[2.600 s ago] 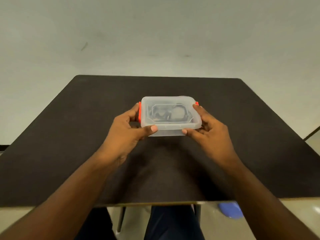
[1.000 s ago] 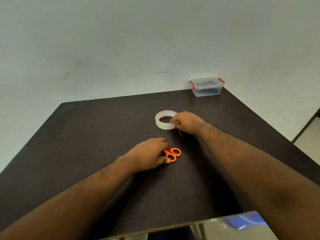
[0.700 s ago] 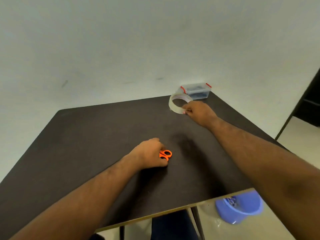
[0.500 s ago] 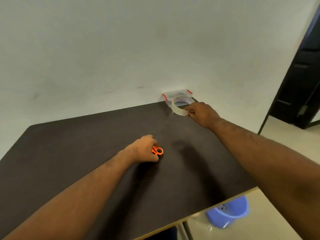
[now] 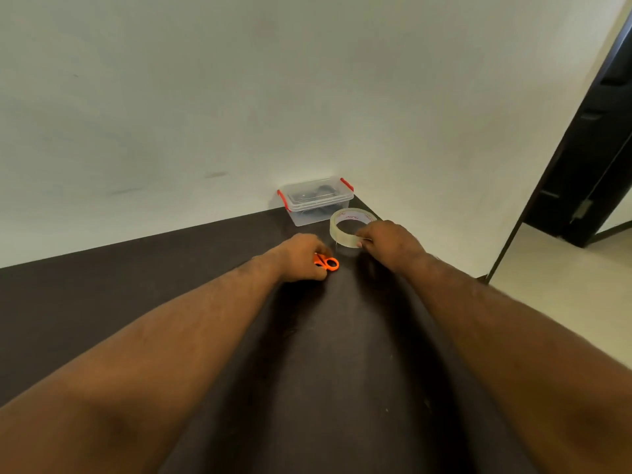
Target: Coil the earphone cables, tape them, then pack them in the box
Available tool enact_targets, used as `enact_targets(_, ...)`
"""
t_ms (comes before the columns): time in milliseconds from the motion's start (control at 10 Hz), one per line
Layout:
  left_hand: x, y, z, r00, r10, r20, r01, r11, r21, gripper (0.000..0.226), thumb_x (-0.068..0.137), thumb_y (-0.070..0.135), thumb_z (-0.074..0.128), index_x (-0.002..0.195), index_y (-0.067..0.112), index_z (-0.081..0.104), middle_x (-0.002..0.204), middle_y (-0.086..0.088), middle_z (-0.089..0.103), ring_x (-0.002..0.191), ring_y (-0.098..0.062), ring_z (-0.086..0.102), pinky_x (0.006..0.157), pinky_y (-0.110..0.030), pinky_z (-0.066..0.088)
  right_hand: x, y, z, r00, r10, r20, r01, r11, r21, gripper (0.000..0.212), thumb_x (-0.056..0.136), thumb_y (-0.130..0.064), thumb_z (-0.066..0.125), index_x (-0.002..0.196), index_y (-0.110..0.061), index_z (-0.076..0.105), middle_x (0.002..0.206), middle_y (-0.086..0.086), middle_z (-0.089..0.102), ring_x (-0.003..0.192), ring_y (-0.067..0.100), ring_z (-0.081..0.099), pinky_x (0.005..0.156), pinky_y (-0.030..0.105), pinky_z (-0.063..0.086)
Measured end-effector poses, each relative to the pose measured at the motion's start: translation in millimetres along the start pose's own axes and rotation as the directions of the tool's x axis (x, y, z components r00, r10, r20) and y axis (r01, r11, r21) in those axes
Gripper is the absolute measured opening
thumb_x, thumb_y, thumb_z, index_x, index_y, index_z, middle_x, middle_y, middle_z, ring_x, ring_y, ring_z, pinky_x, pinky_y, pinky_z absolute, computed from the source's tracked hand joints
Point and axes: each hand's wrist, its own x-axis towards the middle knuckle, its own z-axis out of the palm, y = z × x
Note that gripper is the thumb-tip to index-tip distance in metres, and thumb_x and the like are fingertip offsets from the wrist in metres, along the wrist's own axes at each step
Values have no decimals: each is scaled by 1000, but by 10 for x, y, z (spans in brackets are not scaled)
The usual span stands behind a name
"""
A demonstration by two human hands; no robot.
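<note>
A clear plastic box [image 5: 316,201] with red latches and its lid on stands at the far right corner of the dark table [image 5: 171,268], dark earphone cables dimly visible inside. Just in front of it is a roll of clear tape [image 5: 349,227], which my right hand [image 5: 390,242] pinches at its near rim. My left hand [image 5: 301,256] grips orange-handled scissors [image 5: 328,263], only the handle loops showing past my fingers. Both hands sit close together near the box.
A pale wall rises right behind the table's far edge. The table's right edge runs close past my right forearm, with light floor beyond. A dark door frame [image 5: 581,159] stands at the far right.
My left hand has slid the scissors forward and right, toward the tape and box. My right hand has kept hold of the tape near the box. The view has swung left.
</note>
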Motion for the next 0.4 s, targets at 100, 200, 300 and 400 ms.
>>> enact_targets(100, 186, -29, -16, 999, 16, 36, -17, 999, 29, 47, 82, 25, 64, 129, 19, 60, 123, 0, 61, 104, -11, 57, 91, -27, 48, 147, 86, 106, 1000, 10, 26, -9, 1000, -26, 31, 98, -24, 46, 124, -21, 63, 129, 9, 61, 113, 28, 57, 101, 36, 42)
enact_targets(200, 224, -28, -42, 999, -5, 52, 2, 998, 64, 48, 84, 22, 63, 132, 17, 57, 135, -3, 56, 117, -17, 56, 101, -37, 46, 198, 107, 161, 1000, 1, 7, -1, 999, -52, 30, 98, -21, 47, 123, -19, 64, 129, 9, 61, 112, 28, 58, 102, 36, 42)
enact_targets(300, -6, 57, -69, 1000, -3, -27, 4, 999, 33, 50, 86, 20, 63, 135, 16, 53, 137, -5, 53, 119, -22, 55, 101, -40, 45, 111, 14, 159, 1000, 6, 4, -6, 997, -78, 42, 95, -19, 54, 137, -20, 51, 143, 8, 49, 125, 30, 50, 108, 39, 36)
enact_targets(400, -311, -5, -61, 980, -102, -169, 107, 994, 26, 55, 87, 11, 52, 141, 16, 45, 145, -7, 48, 132, -24, 45, 111, -39, 36, -12, -162, 34, 997, 10, -82, -17, 997, -77, 44, 96, -21, 52, 140, -24, 48, 145, 6, 47, 127, 30, 49, 106, 40, 38)
